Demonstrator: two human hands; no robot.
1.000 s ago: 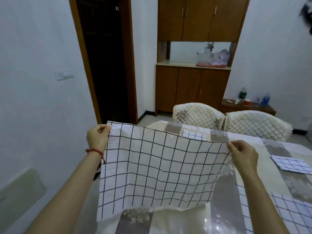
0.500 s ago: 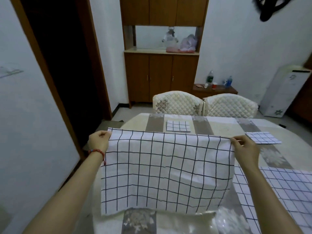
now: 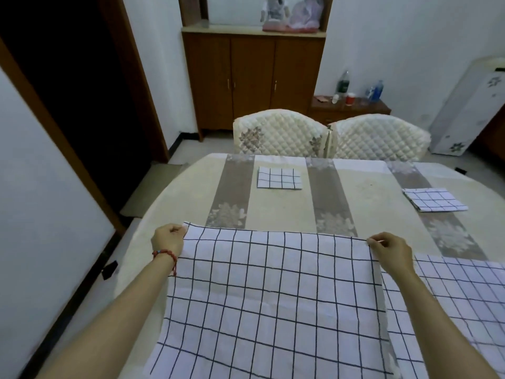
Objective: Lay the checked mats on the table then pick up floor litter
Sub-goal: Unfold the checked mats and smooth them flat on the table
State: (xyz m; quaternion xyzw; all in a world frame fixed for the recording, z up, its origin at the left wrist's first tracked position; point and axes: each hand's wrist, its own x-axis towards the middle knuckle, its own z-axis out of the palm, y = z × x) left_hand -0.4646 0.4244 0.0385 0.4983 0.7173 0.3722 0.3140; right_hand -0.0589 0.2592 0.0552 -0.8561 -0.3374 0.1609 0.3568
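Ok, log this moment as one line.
step: laying checked mat on table | left hand: pinches far left corner | right hand: pinches far right corner | litter: not started

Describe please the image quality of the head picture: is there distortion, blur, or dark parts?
Head view: wide-angle distortion bends the door frame and leans the white cabinet; soft, even light, no hard shadows; the doorway is almost black; the checked mat held by the left hand and right hand looks sharp; the bottles are slightly soft.
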